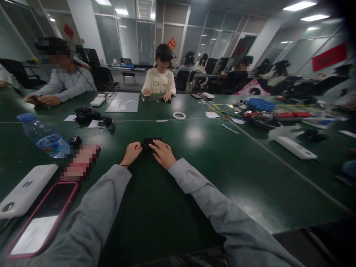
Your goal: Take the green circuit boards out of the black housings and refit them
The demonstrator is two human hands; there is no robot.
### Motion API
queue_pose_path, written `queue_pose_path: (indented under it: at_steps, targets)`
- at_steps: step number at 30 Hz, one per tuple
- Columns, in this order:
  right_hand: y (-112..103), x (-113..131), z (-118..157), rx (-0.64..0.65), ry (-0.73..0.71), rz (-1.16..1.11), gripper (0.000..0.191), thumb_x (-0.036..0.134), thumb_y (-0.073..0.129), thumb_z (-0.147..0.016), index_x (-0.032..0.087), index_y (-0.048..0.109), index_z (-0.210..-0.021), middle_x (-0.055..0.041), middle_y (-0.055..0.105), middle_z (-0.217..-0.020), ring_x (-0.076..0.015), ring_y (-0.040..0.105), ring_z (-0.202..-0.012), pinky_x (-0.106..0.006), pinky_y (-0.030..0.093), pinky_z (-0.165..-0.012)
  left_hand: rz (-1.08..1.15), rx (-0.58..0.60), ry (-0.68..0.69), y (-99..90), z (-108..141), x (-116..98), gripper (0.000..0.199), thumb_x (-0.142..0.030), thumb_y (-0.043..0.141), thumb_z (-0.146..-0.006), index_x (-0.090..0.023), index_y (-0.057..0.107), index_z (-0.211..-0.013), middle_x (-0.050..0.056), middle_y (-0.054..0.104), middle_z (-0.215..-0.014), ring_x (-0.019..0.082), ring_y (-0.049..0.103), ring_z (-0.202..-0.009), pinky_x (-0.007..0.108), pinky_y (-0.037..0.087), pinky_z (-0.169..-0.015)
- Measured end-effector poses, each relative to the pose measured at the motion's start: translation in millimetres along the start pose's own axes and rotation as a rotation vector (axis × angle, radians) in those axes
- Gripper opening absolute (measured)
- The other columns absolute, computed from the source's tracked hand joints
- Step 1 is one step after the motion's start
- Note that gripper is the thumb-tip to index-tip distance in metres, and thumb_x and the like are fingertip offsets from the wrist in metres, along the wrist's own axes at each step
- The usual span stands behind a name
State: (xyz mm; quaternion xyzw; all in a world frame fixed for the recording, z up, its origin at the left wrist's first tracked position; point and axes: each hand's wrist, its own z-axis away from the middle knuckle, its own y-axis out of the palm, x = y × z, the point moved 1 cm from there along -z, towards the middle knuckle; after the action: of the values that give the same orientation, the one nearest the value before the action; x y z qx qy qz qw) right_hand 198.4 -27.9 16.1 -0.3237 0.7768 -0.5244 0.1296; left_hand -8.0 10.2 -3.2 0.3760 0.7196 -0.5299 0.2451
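Your left hand [132,152] is curled beside the black block [148,141], can't tell if gripping; your right hand [164,154] has fingers extended over it.

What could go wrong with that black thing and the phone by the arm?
The black thing might skid on the shiny table if the right hand, whose fingers reach over it, pushes too hard. The left sleeve is close to the phone, so swinging that arm outward could nudge it.
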Motion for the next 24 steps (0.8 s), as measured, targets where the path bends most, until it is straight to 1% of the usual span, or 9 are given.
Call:
queue_pose_path:
  at_steps: [3, 6, 8, 11, 14, 16, 18, 21, 24]
  targets:
    - [-1.7, -3.8, -2.2, -0.021, 0.026, -0.070, 0.056, 0.020, 0.052, -0.089, 0.028, 0.034, -0.142, -0.0070, 0.033, -0.148, -0.0252, 0.025, -0.138, -0.048, 0.025, -0.109, 0.013, 0.000, -0.007, 0.1, 0.6, -1.0, 0.028, -0.021, 0.048, -0.070, -0.020, 0.025, -0.055, -0.006, 0.032, -0.054, 0.010, 0.032, -0.054, 0.023, 0.024, -0.055]
    - [1.0, -16.6, -8.2, -0.091, 0.110, -0.123, 0.070, 0.025, 0.059, -0.086, 0.026, 0.024, -0.147, -0.0083, 0.026, -0.151, -0.0267, 0.018, -0.140, -0.048, 0.022, -0.111, 0.027, -0.005, -0.014, -0.5, 0.5, -2.1, 0.028, -0.021, 0.049, -0.070, -0.020, 0.025, -0.055, -0.006, 0.032, -0.054, 0.009, 0.032, -0.054, 0.023, 0.024, -0.055]
    - [5.9, -30.3, -13.8, -0.100, 0.180, -0.204, 0.077, 0.029, 0.064, -0.083, 0.024, 0.022, -0.148, -0.0107, 0.029, -0.149, -0.0275, 0.023, -0.138, -0.048, 0.026, -0.109, 0.054, -0.020, -0.026, -1.0, 0.0, -2.3, 0.028, -0.022, 0.049, -0.070, -0.020, 0.025, -0.056, -0.006, 0.031, -0.054, 0.009, 0.032, -0.053, 0.023, 0.024, -0.054]
    - [15.1, -48.8, -20.7, -0.071, 0.252, -0.389, 0.072, 0.033, 0.070, -0.079, 0.021, 0.034, -0.141, -0.0119, 0.048, -0.134, -0.0258, 0.044, -0.124, -0.044, 0.036, -0.103, 0.115, -0.057, -0.053, -1.5, -0.9, -1.5, 0.028, -0.022, 0.051, -0.069, -0.020, 0.026, -0.055, -0.006, 0.030, -0.053, 0.009, 0.030, -0.053, 0.023, 0.024, -0.053]
    - [21.2, -58.3, -21.8, -0.092, 0.349, -0.544, 0.054, 0.039, 0.072, -0.077, 0.019, 0.054, -0.124, -0.0089, 0.058, -0.113, -0.0223, 0.055, -0.106, -0.039, 0.044, -0.095, 0.173, -0.108, -0.077, -2.1, -1.0, -0.6, 0.030, -0.023, 0.052, -0.069, -0.020, 0.026, -0.055, -0.007, 0.030, -0.053, 0.009, 0.030, -0.053, 0.022, 0.024, -0.053]
    - [23.1, -61.2, -19.9, -0.113, 0.446, -0.603, 0.047, 0.046, 0.069, -0.078, 0.018, 0.059, -0.115, -0.0085, 0.057, -0.105, -0.0208, 0.057, -0.099, -0.037, 0.046, -0.091, 0.209, -0.133, -0.101, -2.4, -0.8, -0.4, 0.030, -0.024, 0.053, -0.070, -0.020, 0.026, -0.056, -0.007, 0.030, -0.054, 0.009, 0.030, -0.052, 0.022, 0.025, -0.053]
    - [23.8, -62.7, -17.9, -0.113, 0.506, -0.609, 0.047, 0.052, 0.065, -0.080, 0.018, 0.061, -0.112, -0.0092, 0.055, -0.104, -0.0211, 0.055, -0.099, -0.038, 0.046, -0.091, 0.229, -0.136, -0.131, -2.5, -0.6, -0.5, 0.031, -0.024, 0.053, -0.069, -0.020, 0.026, -0.056, -0.007, 0.030, -0.054, 0.009, 0.030, -0.052, 0.022, 0.026, -0.053]
    - [24.4, -63.8, -17.1, -0.089, 0.488, -0.535, 0.049, 0.057, 0.062, -0.081, 0.017, 0.063, -0.109, -0.0096, 0.056, -0.102, -0.0247, 0.049, -0.106, -0.041, 0.045, -0.092, 0.224, -0.134, -0.142, -2.9, -0.9, -1.4, 0.032, -0.024, 0.054, -0.069, -0.020, 0.026, -0.056, -0.007, 0.030, -0.054, 0.009, 0.030, -0.052, 0.022, 0.025, -0.053]
    - [25.0, -64.0, -18.8, -0.101, 0.456, -0.473, 0.044, 0.057, 0.053, -0.087, 0.017, 0.066, -0.099, -0.0093, 0.058, -0.097, -0.0255, 0.046, -0.105, -0.042, 0.042, -0.093, 0.224, -0.131, -0.119, -3.6, -1.5, -2.7, 0.032, -0.024, 0.054, -0.069, -0.020, 0.026, -0.055, -0.007, 0.029, -0.053, 0.009, 0.030, -0.052, 0.022, 0.025, -0.053]
